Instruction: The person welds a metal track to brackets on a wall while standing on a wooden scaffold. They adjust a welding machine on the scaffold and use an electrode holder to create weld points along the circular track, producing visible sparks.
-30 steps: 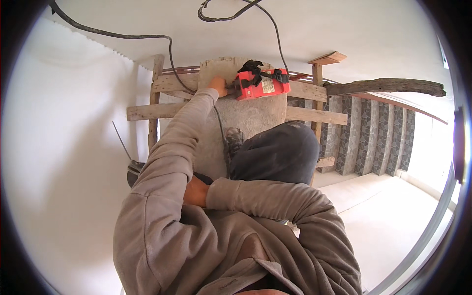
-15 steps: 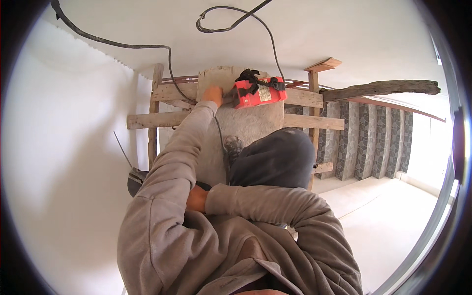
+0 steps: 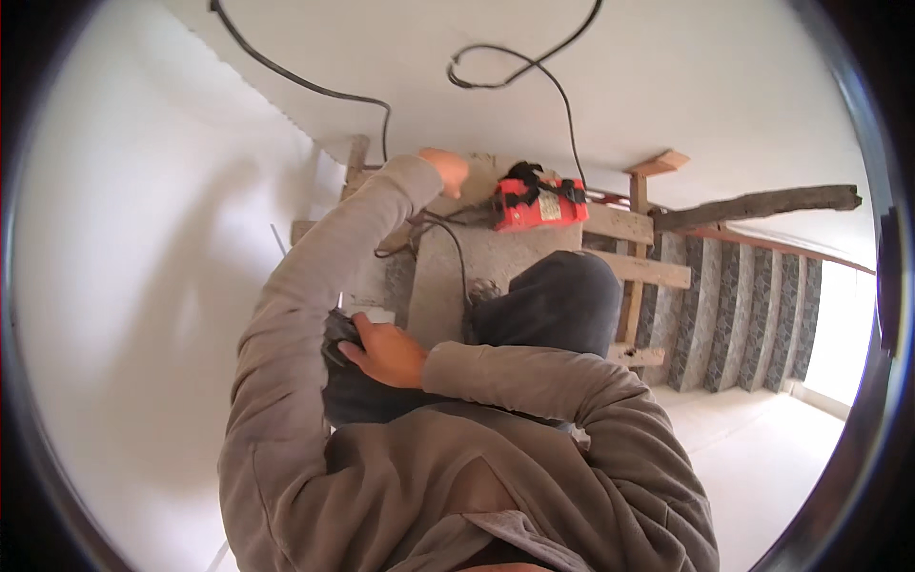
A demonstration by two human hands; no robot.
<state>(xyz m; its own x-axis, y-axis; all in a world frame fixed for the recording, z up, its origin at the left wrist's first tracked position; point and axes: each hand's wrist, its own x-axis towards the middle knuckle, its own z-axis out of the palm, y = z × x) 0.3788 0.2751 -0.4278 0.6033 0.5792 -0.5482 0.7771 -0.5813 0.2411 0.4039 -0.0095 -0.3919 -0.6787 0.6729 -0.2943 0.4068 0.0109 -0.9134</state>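
Observation:
My left hand [image 3: 443, 172] is raised at the top of a plaster-stained board [image 3: 437, 296], fingers curled; what they hold, if anything, is hidden. Just right of it sits a red boxy machine [image 3: 524, 214] with black straps, with dark cables [image 3: 462, 257] running beside it. My right hand [image 3: 381, 353] grips a dark object [image 3: 338, 338] by my left forearm, which partly hides it. My dark-trousered knee [image 3: 548, 305] is bent over the board.
Wooden slats [image 3: 658, 272] form a rough frame around the board. A weathered timber [image 3: 762, 200] juts rightward. Stone-patterned steps [image 3: 743, 319] lie below on the right. A white wall [image 3: 133, 286] borders the left side, and black cables [image 3: 305, 81] cross the pale surface above.
My left hand has moved up and right, away from the machine's left side. My right hand, previously tucked under my arm, has come higher and now shows the dark object.

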